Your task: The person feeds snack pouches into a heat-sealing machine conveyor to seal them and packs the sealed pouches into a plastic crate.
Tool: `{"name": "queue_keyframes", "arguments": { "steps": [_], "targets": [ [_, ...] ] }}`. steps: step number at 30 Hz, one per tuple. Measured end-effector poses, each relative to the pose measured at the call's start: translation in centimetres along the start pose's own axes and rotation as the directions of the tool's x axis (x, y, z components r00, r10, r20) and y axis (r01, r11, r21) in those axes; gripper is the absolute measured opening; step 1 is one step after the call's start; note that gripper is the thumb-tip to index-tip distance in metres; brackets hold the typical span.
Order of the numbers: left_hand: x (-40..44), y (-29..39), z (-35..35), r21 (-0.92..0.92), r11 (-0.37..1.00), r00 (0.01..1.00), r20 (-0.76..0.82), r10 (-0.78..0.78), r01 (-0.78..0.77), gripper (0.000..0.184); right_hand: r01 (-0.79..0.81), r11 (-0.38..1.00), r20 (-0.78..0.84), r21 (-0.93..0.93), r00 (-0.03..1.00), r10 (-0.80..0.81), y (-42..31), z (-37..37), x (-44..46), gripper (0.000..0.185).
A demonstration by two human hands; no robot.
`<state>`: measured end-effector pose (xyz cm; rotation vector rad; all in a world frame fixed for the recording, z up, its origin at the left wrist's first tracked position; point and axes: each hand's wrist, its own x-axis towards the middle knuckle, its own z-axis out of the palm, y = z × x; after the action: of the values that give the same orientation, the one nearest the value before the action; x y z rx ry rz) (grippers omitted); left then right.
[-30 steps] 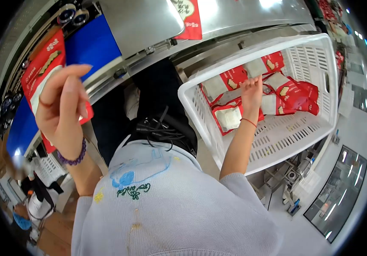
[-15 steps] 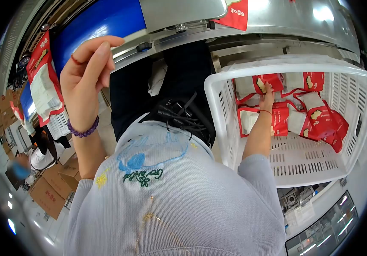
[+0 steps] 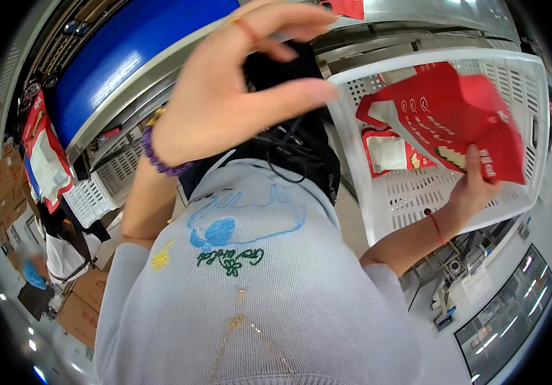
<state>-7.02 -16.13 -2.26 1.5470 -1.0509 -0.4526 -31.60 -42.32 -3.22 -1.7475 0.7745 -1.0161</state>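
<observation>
My right hand (image 3: 477,190) grips the edge of a red pouch (image 3: 439,125), which is lifted above the white crate (image 3: 538,135) and hides much of its inside. Under it, another red and white pouch (image 3: 388,154) lies in the crate. My left hand (image 3: 237,90), with a purple bead bracelet at the wrist, is raised in front of my body. Its thumb and fingers are apart with nothing between them, and it touches nothing.
A blue conveyor belt (image 3: 125,58) runs along the metal table at the upper left. A red and white pouch (image 3: 46,154) is at the belt's left end. Beyond are a person (image 3: 64,256), a smaller white crate (image 3: 93,199) and cardboard boxes (image 3: 80,314).
My right hand has taken hold of a pouch and raised it from the crate, moving right. My left hand has moved right, nearer the camera, and its fingers have spread.
</observation>
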Motion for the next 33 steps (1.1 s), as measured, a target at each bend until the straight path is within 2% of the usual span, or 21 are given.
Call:
{"name": "queue_keyframes", "arguments": {
  "steps": [1,2,4,6,7,8,9,12,14,16,17,20,21,22,23,24,25,26,28,30,33],
  "targets": [
    [0.4,0.7,0.6,-0.050,0.996,0.996,0.042,0.073,-0.071,0.058,0.004,1.000,-0.004,-0.004,1.000,-0.004,-2.2,1.4,-0.1,0.039],
    [0.6,0.9,1.8,-0.102,0.980,0.983,-0.085,0.163,-0.172,0.050,0.050,0.998,0.052,0.047,0.997,-0.052,-4.0,3.1,0.0,0.040],
    [1.0,4.3,4.0,-0.213,0.977,0.963,-0.256,-0.081,0.026,0.021,0.097,0.991,0.107,0.097,0.988,-0.108,-6.2,6.9,-0.4,0.042],
    [-1.1,1.5,1.4,-0.383,0.917,0.955,-0.217,-0.203,0.108,0.027,0.144,0.983,0.195,0.112,0.967,-0.164,-7.1,10.5,-0.8,0.039],
    [-1.1,1.0,1.5,-0.538,0.838,0.902,-0.400,-0.161,-0.089,0.024,0.092,0.990,0.241,0.106,0.964,-0.115,-7.5,11.3,-1.1,0.036],
    [-1.8,1.1,0.6,-0.589,0.806,0.876,-0.417,-0.243,-0.056,0.019,0.040,0.994,0.286,0.100,0.956,-0.067,-7.6,11.9,-1.2,0.033],
    [-2.2,0.9,-0.6,-0.518,0.854,0.855,-0.461,-0.235,-0.044,0.016,-0.046,0.967,0.379,0.251,0.924,-0.055,-7.3,12.4,-1.4,0.025],
    [-2.7,1.4,-2.4,-0.388,0.922,0.815,-0.538,-0.216,-0.012,0.011,-0.157,0.900,0.546,0.406,0.832,-0.101,-5.2,13.2,-0.3,0.021],
    [-3.0,0.7,-3.8,-0.333,0.943,0.795,-0.570,-0.205,0.004,0.010,-0.111,0.944,0.623,0.311,0.774,-0.114,-4.0,14.1,1.1,0.021],
    [-3.2,-2.0,-6.2,-0.266,0.959,0.878,-0.477,-0.045,-0.095,0.037,-0.005,0.966,0.511,0.257,0.850,-0.132,-4.1,16.3,2.1,0.017],
    [-3.0,-2.5,-6.6,-0.312,0.938,0.889,-0.458,-0.010,-0.151,0.023,0.038,0.984,0.486,0.173,0.866,-0.119,-3.8,16.6,3.0,0.016],
    [-1.9,-5.3,-8.1,-0.407,0.910,0.924,-0.370,-0.091,-0.073,0.015,-0.042,0.950,0.402,0.308,0.911,-0.090,-3.5,18.9,4.5,0.019],
    [-0.4,-4.9,-7.8,-0.327,0.943,0.898,-0.393,-0.196,0.063,0.018,-0.028,0.975,0.378,0.219,0.924,-0.059,-2.9,19.7,5.4,0.020],
    [0.9,-4.8,-7.8,-0.222,0.972,0.911,-0.379,-0.161,0.079,0.022,0.093,0.994,0.377,0.063,0.920,-0.110,-2.8,20.5,5.9,0.025],
    [1.9,-6.7,-8.0,-0.018,0.972,0.859,-0.464,-0.217,0.236,0.027,0.189,0.981,0.428,-0.049,0.891,-0.151,-1.7,21.3,6.9,0.026],
    [2.8,-8.4,-8.1,0.082,0.954,0.839,-0.501,-0.211,0.289,0.031,0.289,0.945,0.478,-0.155,0.859,-0.184,-0.4,22.0,7.7,0.027],
    [3.4,-9.0,-7.7,-0.060,0.944,0.802,-0.512,-0.309,0.325,0.030,0.200,0.969,0.477,-0.148,0.872,-0.107,0.7,23.3,8.2,0.029],
    [4.1,-9.6,-7.5,-0.202,0.915,0.764,-0.504,-0.402,0.349,0.030,0.213,0.968,0.497,-0.129,0.859,-0.123,1.5,24.4,9.0,0.029],
    [5.3,-9.7,-6.8,-0.434,0.838,0.691,-0.493,-0.528,0.330,0.031,-0.081,0.990,0.537,0.119,0.844,0.005,1.8,26.2,10.3,0.032],
    [6.0,-10.9,-7.4,-0.484,0.841,0.759,-0.446,-0.475,0.243,0.030,-0.150,0.980,0.531,0.127,0.845,0.061,1.9,27.2,11.4,0.033],
    [6.7,-11.3,-8.5,-0.615,0.752,0.728,-0.400,-0.557,0.237,0.023,-0.249,0.944,0.544,0.215,0.834,0.097,2.2,28.6,13.1,0.027]
  ]
}}
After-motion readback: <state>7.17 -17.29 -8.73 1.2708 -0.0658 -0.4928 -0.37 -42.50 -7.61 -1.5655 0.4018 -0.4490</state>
